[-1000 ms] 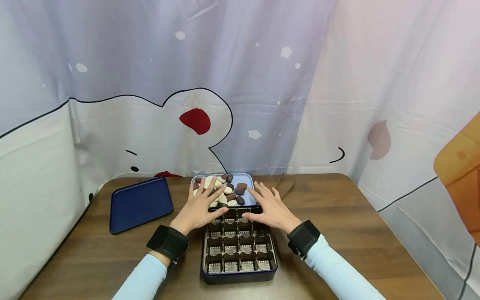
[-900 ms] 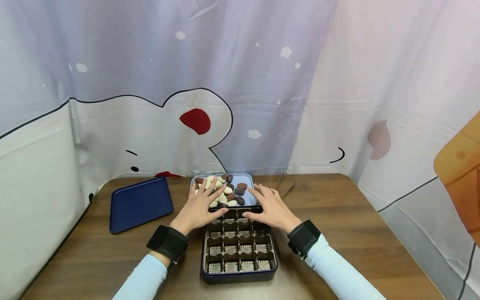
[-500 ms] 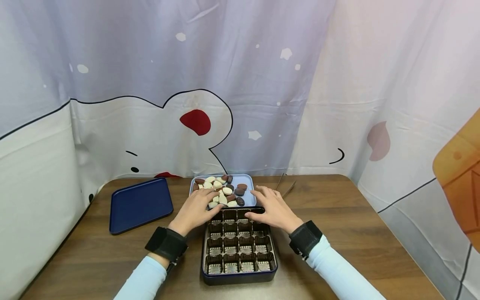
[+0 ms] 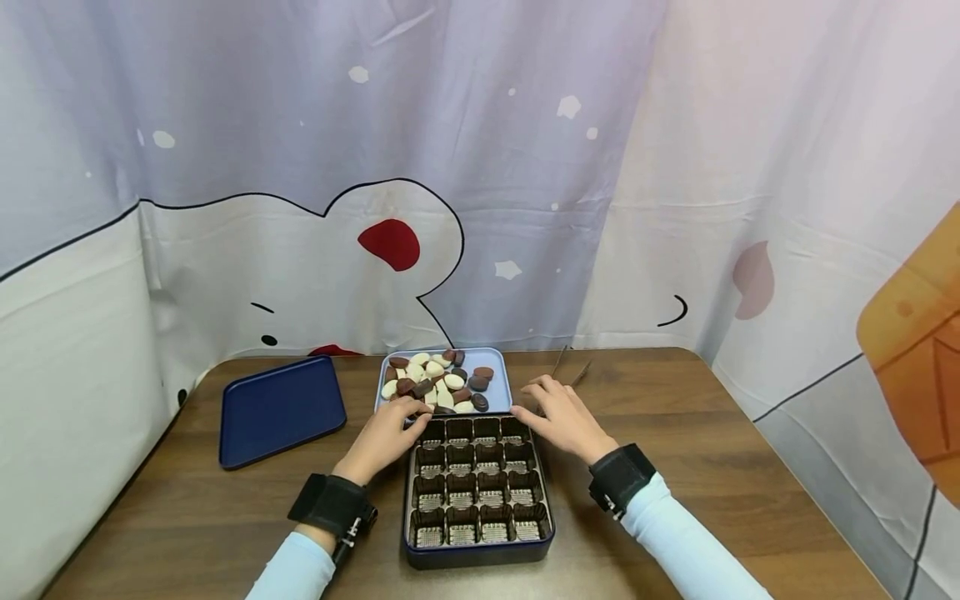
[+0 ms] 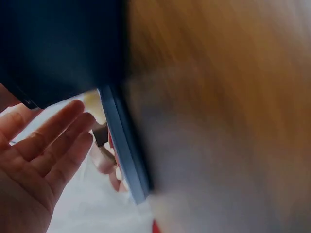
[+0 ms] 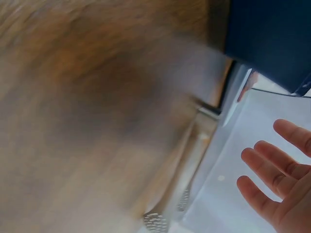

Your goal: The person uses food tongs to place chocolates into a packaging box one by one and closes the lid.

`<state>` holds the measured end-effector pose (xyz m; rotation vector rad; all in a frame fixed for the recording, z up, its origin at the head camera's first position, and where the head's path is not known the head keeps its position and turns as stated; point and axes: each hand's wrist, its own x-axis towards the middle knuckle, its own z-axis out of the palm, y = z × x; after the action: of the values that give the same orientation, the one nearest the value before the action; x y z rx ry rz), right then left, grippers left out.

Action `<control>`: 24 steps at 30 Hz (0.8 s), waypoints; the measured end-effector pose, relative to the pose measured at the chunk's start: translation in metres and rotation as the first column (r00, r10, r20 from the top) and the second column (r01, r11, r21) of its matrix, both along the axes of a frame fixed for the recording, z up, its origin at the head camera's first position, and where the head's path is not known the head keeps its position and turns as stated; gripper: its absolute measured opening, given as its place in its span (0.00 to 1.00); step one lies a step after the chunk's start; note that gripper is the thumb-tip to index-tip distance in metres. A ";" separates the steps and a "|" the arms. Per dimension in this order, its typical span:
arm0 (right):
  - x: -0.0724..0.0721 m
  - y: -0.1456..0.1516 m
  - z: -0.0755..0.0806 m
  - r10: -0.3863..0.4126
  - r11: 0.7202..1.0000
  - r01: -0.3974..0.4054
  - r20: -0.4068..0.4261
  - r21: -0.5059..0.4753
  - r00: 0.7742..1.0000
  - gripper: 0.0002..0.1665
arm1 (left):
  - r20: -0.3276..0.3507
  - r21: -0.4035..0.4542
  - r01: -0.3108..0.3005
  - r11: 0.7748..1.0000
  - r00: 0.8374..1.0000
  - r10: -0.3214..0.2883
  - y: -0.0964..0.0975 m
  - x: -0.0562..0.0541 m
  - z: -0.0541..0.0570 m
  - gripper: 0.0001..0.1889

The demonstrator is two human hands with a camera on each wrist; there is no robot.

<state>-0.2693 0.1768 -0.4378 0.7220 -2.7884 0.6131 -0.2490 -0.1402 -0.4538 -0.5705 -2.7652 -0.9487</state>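
A deep dark-blue box (image 4: 480, 555) sits at the middle of the table, fitted with a black insert of small square compartments. Just behind it a light-blue tray (image 4: 499, 395) bears white, brown and black pebble-shaped pieces (image 4: 444, 395). My left hand (image 4: 384, 438), fingers slightly bent, is at the box's far left corner; whether it touches the rim I cannot tell. Loose fingers (image 5: 53, 138) show beside the box wall in the left wrist view. My right hand (image 4: 566, 420) hovers off the far right corner with spread fingers (image 6: 265, 162) and holds nothing.
A flat dark-blue tray or lid (image 4: 282, 412) lies at the table's left. Metal tongs (image 6: 182, 167) with textured tips lie right of the light-blue tray, partly behind my right hand in the head view. A printed curtain (image 4: 525, 208) hangs behind the table.
Both hands have drawn back from above the light-blue tray. The left moved down toward the box's corner, the right moved outward to the right. More pieces and the whole insert now show.
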 end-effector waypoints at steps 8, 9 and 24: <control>-0.014 0.012 -0.009 -0.075 0.995 0.075 -0.003 0.066 0.997 0.22 | 0.075 0.055 0.051 0.997 0.996 -0.055 -0.002 0.000 -0.005 0.15; -0.015 0.013 -0.010 -0.075 0.994 0.075 0.004 0.080 0.997 0.21 | 0.080 0.057 0.054 0.997 0.995 -0.058 -0.003 0.000 -0.005 0.15; -0.016 0.033 -0.009 -0.117 0.987 0.107 0.070 0.122 0.991 0.14 | 0.177 0.110 0.043 0.993 0.982 -0.062 -0.004 0.004 -0.002 0.16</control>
<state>-0.2851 0.2100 -0.4467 0.5690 -2.9328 0.4685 -0.2447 -0.1442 -0.4554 -0.5699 -2.8455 -1.2075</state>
